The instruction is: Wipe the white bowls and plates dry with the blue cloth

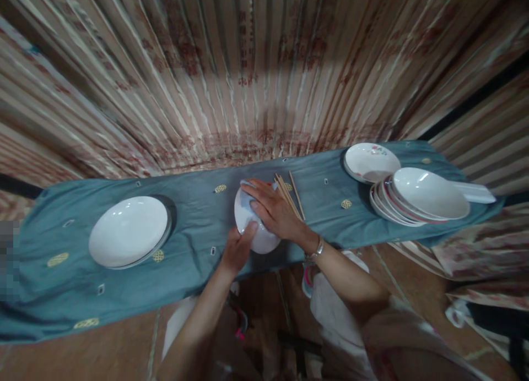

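Note:
Near the front edge of the cloth-covered table, my left hand (239, 246) grips the near-left rim of a white plate (265, 243), thumb on its upper face. My right hand (270, 207) presses a pale blue cloth (247, 202) against the same plate, fingers closed over the cloth. Part of the plate and most of the cloth are hidden under my right hand. Just beyond that hand lie several wooden chopsticks (296, 195).
A small stack of white plates (128, 232) stands at the left on the teal tablecloth (194, 221). On the right are a flower-patterned dish (372, 162) and a taller stack of dishes (430, 194), with a folded white item (473, 192) beside it. Pleated curtains (248, 83) hang behind.

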### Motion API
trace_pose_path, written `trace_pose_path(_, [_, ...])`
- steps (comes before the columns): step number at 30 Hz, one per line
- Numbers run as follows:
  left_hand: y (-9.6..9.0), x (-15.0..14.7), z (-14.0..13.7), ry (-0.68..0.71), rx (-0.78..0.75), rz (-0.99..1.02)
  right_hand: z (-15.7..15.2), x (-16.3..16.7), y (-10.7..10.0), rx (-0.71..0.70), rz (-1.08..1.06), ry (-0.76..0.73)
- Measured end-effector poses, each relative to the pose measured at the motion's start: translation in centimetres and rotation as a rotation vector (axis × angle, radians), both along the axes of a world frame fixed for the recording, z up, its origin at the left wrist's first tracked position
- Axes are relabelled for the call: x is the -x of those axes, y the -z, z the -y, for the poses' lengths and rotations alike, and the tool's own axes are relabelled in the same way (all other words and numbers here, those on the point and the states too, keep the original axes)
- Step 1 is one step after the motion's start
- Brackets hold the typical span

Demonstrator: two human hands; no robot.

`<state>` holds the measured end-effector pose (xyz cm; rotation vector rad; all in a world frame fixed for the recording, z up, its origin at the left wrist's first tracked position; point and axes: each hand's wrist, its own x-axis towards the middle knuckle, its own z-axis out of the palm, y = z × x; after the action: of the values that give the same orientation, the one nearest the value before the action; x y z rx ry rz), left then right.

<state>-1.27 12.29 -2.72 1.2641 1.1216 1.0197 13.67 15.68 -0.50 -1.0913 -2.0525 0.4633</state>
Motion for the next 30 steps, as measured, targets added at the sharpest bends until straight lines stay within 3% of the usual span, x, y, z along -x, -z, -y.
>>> trace_pose_path(8, [-0.8, -0.4, 0.6, 0.049, -0.035, -0.024, -2.5, -1.6, 1.7, 0.148, -0.254, 0.158])
trace_pose_path(19, [-0.6, -0.1, 0.4, -0.101, -0.070, 0.057, -3.0, -1.1, 5.0, 0.397, -0.598, 0.375])
trace_pose_path(23, [-0.3, -0.1, 0.0, -0.166, -0.109, 0.072, -2.1, 0.9, 6.0, 0.623, -0.880, 0.339])
trace_pose_path(30, [-0.3, -0.3, -0.8, -0.139, -0.193, -0.080, 1.1, 3.4, 6.6, 0.928, -0.966, 0.207])
